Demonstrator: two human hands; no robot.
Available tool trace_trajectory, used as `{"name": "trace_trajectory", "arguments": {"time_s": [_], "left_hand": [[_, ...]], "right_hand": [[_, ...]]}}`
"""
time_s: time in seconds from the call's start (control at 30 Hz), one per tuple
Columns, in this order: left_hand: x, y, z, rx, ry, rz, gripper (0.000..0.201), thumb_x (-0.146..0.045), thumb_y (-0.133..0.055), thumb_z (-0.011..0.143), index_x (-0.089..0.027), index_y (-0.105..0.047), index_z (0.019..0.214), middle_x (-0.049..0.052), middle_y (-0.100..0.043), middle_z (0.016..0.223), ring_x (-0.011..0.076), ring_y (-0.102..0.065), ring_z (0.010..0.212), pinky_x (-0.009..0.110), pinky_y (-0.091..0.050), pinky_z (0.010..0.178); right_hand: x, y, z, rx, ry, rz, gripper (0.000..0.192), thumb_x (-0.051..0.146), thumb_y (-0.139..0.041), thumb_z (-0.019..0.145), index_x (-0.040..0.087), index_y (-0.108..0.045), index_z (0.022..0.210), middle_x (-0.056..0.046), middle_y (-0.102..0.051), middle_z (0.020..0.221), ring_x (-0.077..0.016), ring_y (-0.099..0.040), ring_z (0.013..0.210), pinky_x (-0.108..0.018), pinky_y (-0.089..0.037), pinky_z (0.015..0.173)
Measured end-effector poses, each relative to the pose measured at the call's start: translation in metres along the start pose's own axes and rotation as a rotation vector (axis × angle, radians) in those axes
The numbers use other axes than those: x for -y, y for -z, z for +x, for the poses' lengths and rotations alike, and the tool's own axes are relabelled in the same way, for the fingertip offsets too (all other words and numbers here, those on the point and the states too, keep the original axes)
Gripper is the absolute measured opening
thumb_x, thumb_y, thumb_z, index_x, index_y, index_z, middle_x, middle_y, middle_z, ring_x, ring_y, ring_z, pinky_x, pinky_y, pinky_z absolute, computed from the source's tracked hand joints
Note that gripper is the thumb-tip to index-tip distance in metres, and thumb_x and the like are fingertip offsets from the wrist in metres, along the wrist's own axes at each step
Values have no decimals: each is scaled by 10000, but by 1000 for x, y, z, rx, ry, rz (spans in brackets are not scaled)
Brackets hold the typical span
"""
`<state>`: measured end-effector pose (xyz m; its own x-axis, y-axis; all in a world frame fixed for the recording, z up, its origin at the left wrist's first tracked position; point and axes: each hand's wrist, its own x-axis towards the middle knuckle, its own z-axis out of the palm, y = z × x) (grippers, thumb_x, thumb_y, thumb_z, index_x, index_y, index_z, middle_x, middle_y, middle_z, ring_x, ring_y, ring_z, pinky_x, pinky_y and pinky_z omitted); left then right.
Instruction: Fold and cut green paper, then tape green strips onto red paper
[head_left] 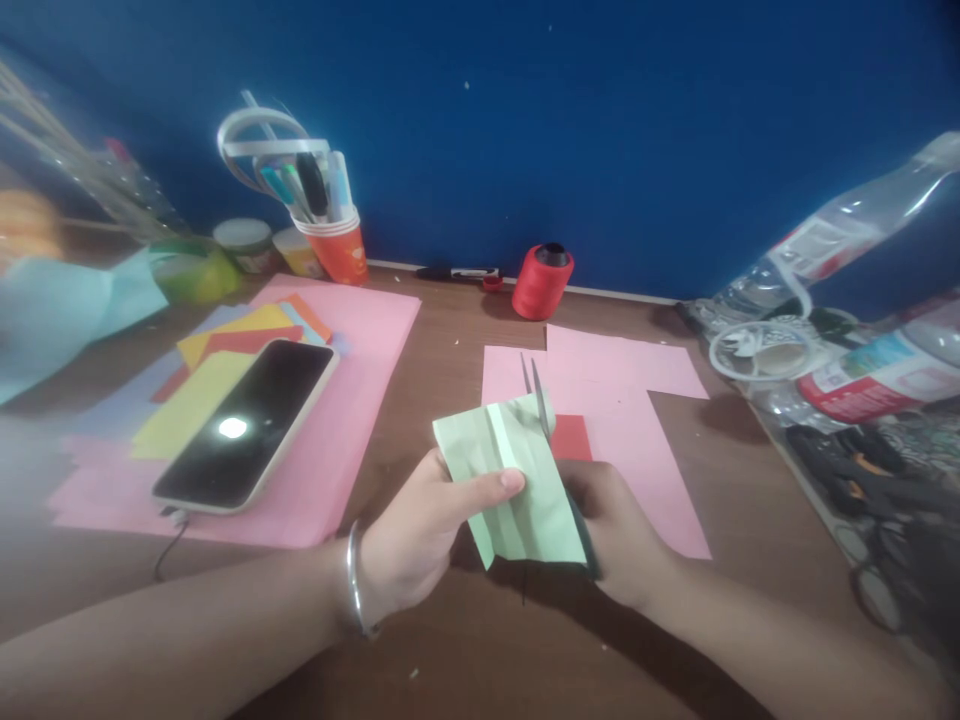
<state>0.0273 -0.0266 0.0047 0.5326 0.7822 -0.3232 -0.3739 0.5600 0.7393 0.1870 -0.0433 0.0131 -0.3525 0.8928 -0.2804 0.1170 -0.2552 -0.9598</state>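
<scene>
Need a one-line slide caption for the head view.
Left hand holds folded green paper while right hand works scissors over it.

Bare forearms, no sleeves; thin silver bangle [354, 580] on left wrist; hands ungloved.

My left fingers [495, 487] pinch the folded paper [514, 480], scissors [536, 398] just behind them. The phone [247, 425] lies left on stacked sheets [360, 400]; thread spool [541, 282] farther behind; bottles [840, 300] right on the counter [450, 330].
</scene>
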Motion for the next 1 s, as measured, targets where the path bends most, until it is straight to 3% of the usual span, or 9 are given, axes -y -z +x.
{"name": "trace_trajectory", "arguments": {"time_s": [0.17, 0.33, 0.5, 0.83, 1.0], "left_hand": [[0, 0, 0, -5, 13, 1, 309, -194, -609, 766, -172, -603, 1075, 83, -663, 1012, 207, -641, 825, 314, -490, 762], [0, 0, 0, -12, 3, -9, 298, -187, -615, 761, -169, -613, 1059, 77, -667, 997, 209, -628, 880, 328, -472, 823], [0, -1, 0, -13, 5, 6, 295, -201, -621, 757, -163, -616, 1050, 82, -669, 978, 198, -641, 811, 330, -485, 789], [1, 0, 0, -17, 10, 12, 277, -206, -612, 764, -165, -616, 1038, 81, -662, 987, 194, -637, 799, 308, -495, 734], [1, 1, 0, -8, 5, 11, 275, -204, -610, 766, -167, -618, 1038, 79, -662, 991, 191, -638, 800, 319, -490, 767]], "right_hand": [[-5, 0, 0, -22, -6, -22, 103, 167, -615, 713, 132, -654, 803, -14, -642, 647, -171, -582, 590, -240, -436, 465], [-7, 0, -1, -23, 42, -43, 118, 185, -631, 707, 144, -655, 815, -10, -641, 654, -180, -587, 625, -255, -450, 503], [-6, 0, 0, -17, 75, -26, 88, 173, -607, 731, 148, -662, 795, -16, -657, 699, -172, -596, 628, -255, -461, 518], [0, 0, -1, 13, 20, -2, 93, 192, -609, 737, 147, -666, 795, -12, -659, 686, -174, -590, 594, -244, -443, 472], [-4, -1, 0, -8, 65, -40, 113, 219, -605, 745, 148, -666, 807, -23, -671, 737, -181, -602, 636, -250, -456, 514]]}}
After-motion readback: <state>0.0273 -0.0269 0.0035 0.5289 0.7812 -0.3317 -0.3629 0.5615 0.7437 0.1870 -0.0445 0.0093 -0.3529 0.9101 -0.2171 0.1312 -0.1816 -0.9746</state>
